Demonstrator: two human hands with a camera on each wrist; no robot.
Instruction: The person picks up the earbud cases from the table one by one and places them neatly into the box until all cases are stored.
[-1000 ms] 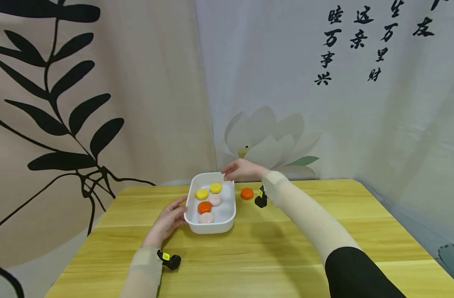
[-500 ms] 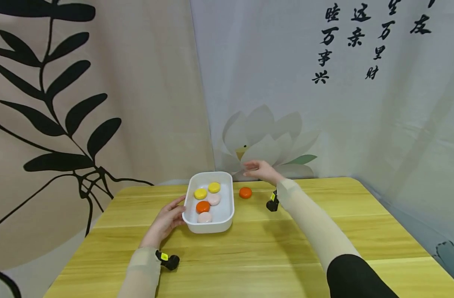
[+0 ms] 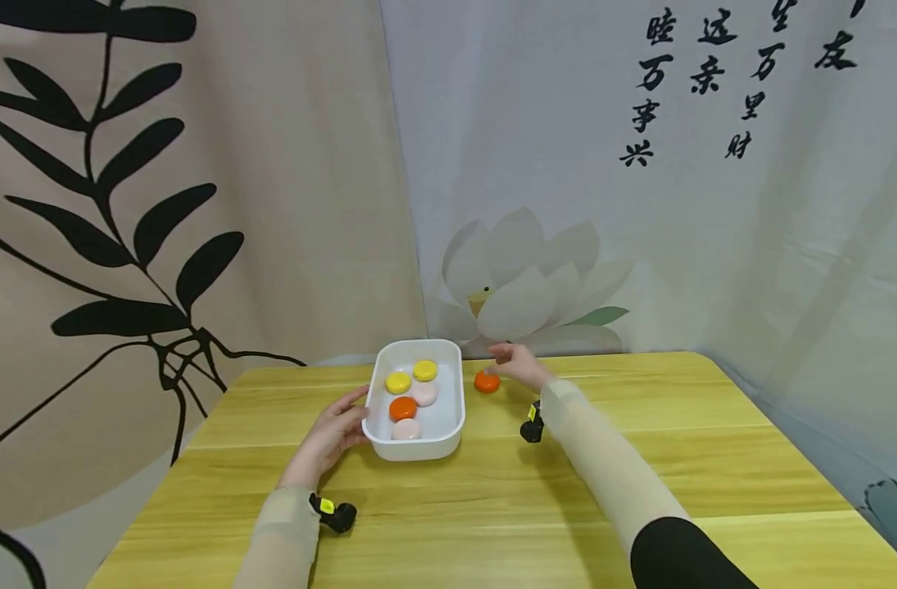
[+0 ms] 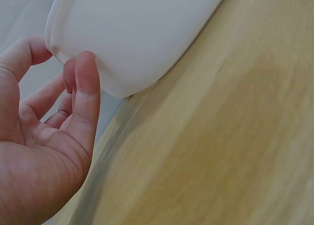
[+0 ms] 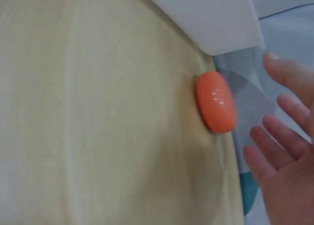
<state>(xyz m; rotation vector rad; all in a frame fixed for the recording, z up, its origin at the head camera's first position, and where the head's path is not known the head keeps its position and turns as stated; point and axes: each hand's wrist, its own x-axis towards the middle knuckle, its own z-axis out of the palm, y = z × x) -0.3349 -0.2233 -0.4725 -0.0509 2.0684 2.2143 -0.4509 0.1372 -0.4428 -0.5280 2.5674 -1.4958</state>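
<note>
A white rectangular plastic container (image 3: 448, 409) stands on the wooden table. My left hand (image 3: 334, 429) holds its left side; in the left wrist view, bent fingers and thumb meet the wall and rim. Inside lie glossy rounded discs: a yellow disc (image 3: 424, 370), another yellow disc (image 3: 398, 382), a pale pink disc (image 3: 424, 394), an orange disc (image 3: 403, 409) and a second pale pink disc (image 3: 407, 429). A loose orange disc (image 5: 215, 102) rests on the table right of the container. Beside and above it is my right hand (image 3: 520, 366), fingers spread and apart from the disc.
The wooden table (image 3: 603, 458) ends just behind the container and the loose disc. A printed curtain (image 3: 316, 204) hangs close behind that far edge. Each wrist bears a small black camera, such as the right wrist camera (image 3: 533, 424).
My right hand has gone from over the container's far right corner to the right, then down beside the loose orange disc. The left hand and the container have stayed in place.
</note>
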